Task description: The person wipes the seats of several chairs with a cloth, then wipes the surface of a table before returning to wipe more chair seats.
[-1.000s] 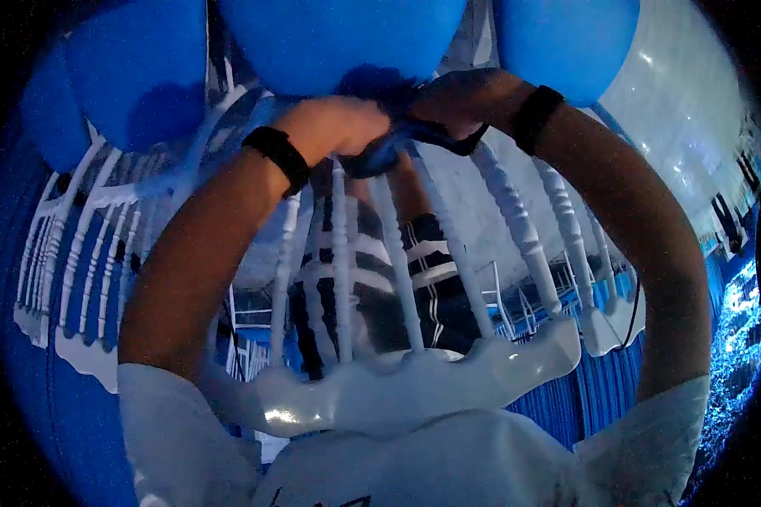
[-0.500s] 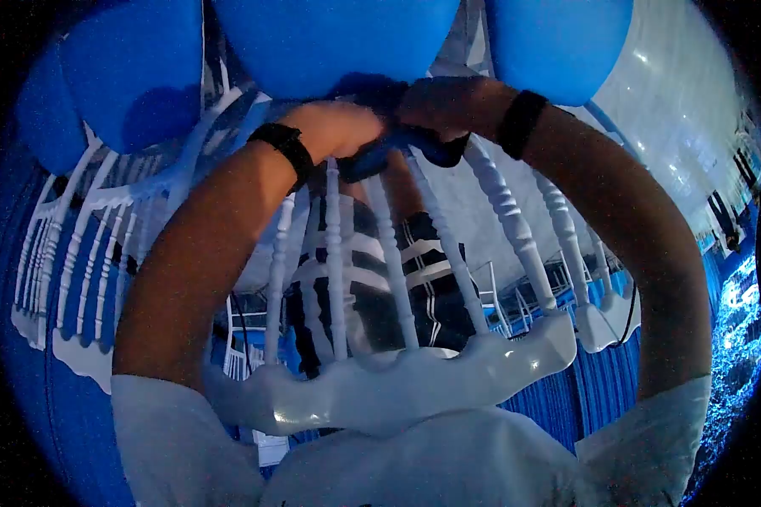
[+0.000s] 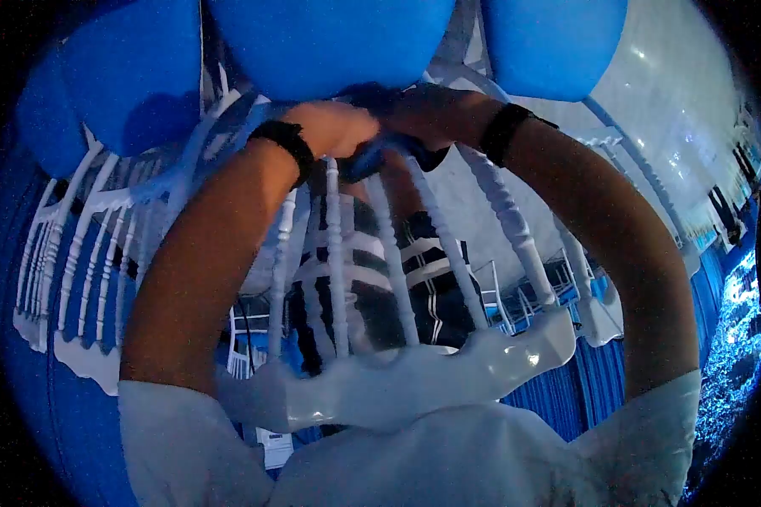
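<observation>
Head view (close) toward raised hands (image 3: 380,127)

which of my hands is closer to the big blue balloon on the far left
Left. The left hand sits just right of that blue balloon; the right hand is farther right, beyond the left hand, under the middle balloon.

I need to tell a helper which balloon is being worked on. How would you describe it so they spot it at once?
Start at the white spindle-back chair in front of the person. Follow its spindles to the far end, where the left hand and right hand meet. The blue balloon right there is the middle of three, the largest.
</observation>
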Motion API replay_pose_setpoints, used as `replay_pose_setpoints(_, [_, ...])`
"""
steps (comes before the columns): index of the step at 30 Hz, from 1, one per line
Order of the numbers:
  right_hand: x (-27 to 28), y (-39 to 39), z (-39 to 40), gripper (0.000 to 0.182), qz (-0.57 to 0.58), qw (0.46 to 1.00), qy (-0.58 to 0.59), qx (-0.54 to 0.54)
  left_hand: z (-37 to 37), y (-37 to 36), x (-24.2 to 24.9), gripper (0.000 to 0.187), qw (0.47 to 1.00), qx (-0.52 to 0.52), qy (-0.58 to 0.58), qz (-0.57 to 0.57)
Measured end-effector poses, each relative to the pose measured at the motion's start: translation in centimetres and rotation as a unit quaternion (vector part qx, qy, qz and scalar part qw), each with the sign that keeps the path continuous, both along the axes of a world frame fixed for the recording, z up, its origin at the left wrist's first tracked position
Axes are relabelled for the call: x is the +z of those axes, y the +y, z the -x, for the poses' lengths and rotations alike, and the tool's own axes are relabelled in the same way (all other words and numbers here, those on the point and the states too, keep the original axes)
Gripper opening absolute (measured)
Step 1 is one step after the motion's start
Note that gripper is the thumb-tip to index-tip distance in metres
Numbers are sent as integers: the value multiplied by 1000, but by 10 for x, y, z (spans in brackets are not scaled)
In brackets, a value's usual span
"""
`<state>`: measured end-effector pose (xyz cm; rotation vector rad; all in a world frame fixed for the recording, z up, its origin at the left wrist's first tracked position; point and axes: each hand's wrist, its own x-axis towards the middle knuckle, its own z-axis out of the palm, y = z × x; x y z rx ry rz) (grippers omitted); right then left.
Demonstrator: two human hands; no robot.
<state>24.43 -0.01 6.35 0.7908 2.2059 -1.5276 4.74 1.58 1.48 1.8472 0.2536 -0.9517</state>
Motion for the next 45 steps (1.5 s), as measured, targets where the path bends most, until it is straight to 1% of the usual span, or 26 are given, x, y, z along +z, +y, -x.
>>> replay_pose_setpoints(1, [-4, -3, 1, 55, -2, 1000, 1, -5, 2, -2, 2, 23, 1000, 11, -26, -15])
replay_pose_setpoints(4, [-18, -15, 2, 55, -7, 1000, 4, -14, -3, 2, 8, 25, 1000, -7, -13, 15])
replay_pose_setpoints(7, [-26, -24, 2, 55, -8, 1000, 4, -27, 8, -5, 9, 28, 996, 72, -56, -12])
replay_pose_setpoints(10, [-29, -25, -1, 56, 7, 999, 3, -34, 8, -9, 3, 37, 996, 56, -76, -3])
replay_pose_setpoints(13, [-33, -20, -3, 56, 32, 999, 1, -27, 7, -16, 1, 32, 996, 73, -52, -15])
replay_pose_setpoints(16, [-38, -17, -6, 56, 64, 998, 1, -21, 3, -14, 6, 25, 997, 64, -35, -15])
replay_pose_setpoints(17, [-39, -17, -5, 56, 76, 997, 0, -21, 4, -13, 10, 20, 994, 99, -45, -20])
replay_pose_setpoints(20, [-53, -11, -3, 56, 108, 994, -8, -9, 0, -10, 12, 27, 998, 68, 1, -15])
replay_pose_setpoints(23, [-61, -7, -4, 56, 144, 989, -26, 1, 5, -13, -6, 34, 993, 112, 4, 40])
replay_pose_setpoints(26, [-68, -2, -2, 56, 171, 984, -41, 13, -2, -5, -2, 45, 996, 66, 48, 27])
replay_pose_setpoints(29, [-73, 3, -1, 56, 191, 980, -47, 22, -11, 10, 13, 36, 995, 26, 100, -17])
replay_pose_setpoints(32, [-71, 7, -4, 56, 197, 979, -51, 26, -26, 28, 14, 59, 991, -53, 119, 29])
replay_pose_setpoints(33, [-71, 7, -5, 56, 200, 978, -52, 29, -23, 24, 17, 56, 994, -23, 109, -7])
replay_pose_setpoints(35, [-72, 11, -6, 56, 212, 975, -57, 34, -22, 16, -3, 52, 994, -46, 104, -3])
replay_pose_setpoints(37, [-74, 14, -8, 56, 215, 974, -59, 37, -26, 17, -6, 48, 993, -54, 105, -12])
replay_pose_setpoints(40, [-76, 16, -10, 56, 221, 973, -57, 34, -31, 22, -12, 47, 992, -78, 103, 11])
replay_pose_setpoints(43, [-76, 12, -12, 56, 221, 974, -44, 24, -38, 27, -9, 49, 979, -94, 179, 2])
replay_pose_setpoints(45, [-76, 9, -13, 56, 212, 977, -33, 14, -35, 26, -9, 54, 980, -97, 175, 8])
